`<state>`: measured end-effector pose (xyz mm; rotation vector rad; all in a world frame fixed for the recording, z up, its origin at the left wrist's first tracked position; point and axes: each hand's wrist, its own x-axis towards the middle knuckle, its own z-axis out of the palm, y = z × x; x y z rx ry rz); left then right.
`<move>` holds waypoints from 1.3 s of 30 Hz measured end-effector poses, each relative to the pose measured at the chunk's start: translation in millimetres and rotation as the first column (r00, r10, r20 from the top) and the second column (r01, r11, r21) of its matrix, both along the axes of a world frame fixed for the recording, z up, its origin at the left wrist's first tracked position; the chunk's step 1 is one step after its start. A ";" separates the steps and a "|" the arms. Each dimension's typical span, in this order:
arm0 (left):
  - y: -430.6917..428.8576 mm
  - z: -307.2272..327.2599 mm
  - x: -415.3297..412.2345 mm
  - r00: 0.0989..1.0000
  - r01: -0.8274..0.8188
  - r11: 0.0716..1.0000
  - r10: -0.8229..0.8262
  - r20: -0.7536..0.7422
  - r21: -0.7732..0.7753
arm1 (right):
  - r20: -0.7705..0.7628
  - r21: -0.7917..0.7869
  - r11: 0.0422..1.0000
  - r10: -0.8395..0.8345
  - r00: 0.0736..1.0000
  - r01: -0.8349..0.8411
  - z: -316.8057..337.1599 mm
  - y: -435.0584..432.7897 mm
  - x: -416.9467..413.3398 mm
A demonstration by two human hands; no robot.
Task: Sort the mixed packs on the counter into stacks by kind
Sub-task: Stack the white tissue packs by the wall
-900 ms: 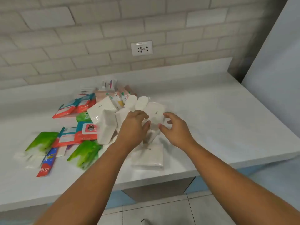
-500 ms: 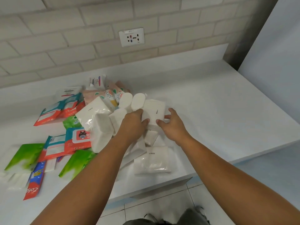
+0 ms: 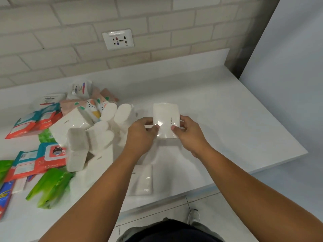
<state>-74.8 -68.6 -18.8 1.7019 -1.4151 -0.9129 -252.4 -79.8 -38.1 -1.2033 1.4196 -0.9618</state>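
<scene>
Floor: pale tiled floor (image 3: pixel 206 206) below the tabletop edge, with one light shoe (image 3: pixel 193 216) on it.
Tabletop: white stone-look tabletop (image 3: pixel 227 119), carries all the packs.
Near pack: flat white plastic-wrapped tissue pack (image 3: pixel 142 180) lies alone by the front edge. The left forearm partly covers it.
Front left: shiny green plastic packs (image 3: pixel 50 186). A red-and-blue carton (image 3: pixel 4 194) sits just left of them, cut off by the frame edge.
Left hand: left hand (image 3: pixel 141 135) pinches the lower left edge of the held pack, thumb on the front face, fingers curled behind.
Right hand: right hand (image 3: pixel 189 135) pinches the lower right edge the same way, thumb on the front.
Held pack: small white glossy tissue pack with dark print down one side (image 3: pixel 166 117). It is upright between both hands, lifted off the tabletop, just right of the heap and not touching it.
Heap: jumble of white tissue packs (image 3: pixel 97 135) left of the hands, some on end, some tilted, all touching.
Wipes: red-and-teal wipes pack with a cartoon face (image 3: pixel 50 154) against the heap's left side. More red-and-teal flat packs (image 3: pixel 33 121) lie further back left.
Behind heap: pink packs with coloured spots (image 3: pixel 87 105).
Farthest packs: white packs with blue-and-red labels (image 3: pixel 80 88).
Wall: pale brick wall (image 3: pixel 52 32), with a white wall socket (image 3: pixel 118 39) above the pile.
</scene>
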 end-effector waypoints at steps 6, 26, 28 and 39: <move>-10.3 -23.4 -49.9 0.988 -0.028 0.990 0.048 -0.149 0.137 | -0.172 0.012 0.999 -0.035 0.984 0.037 -19.2 -4.6 -52.3; -15.0 -51.9 -107.7 0.997 -0.060 0.975 0.068 -0.030 0.212 | -0.400 0.042 0.998 0.056 0.915 -0.042 -48.5 -30.8 -89.4; -11.5 -46.2 -105.1 0.997 -0.078 0.976 0.076 0.017 0.205 | -0.450 -0.014 1.000 0.008 0.893 -0.016 -48.5 -31.2 -85.5; 43.5 17.2 -11.3 0.973 -0.053 0.980 0.094 0.211 -0.191 | -0.426 -0.365 0.893 0.092 0.900 -0.264 -7.4 9.5 2.6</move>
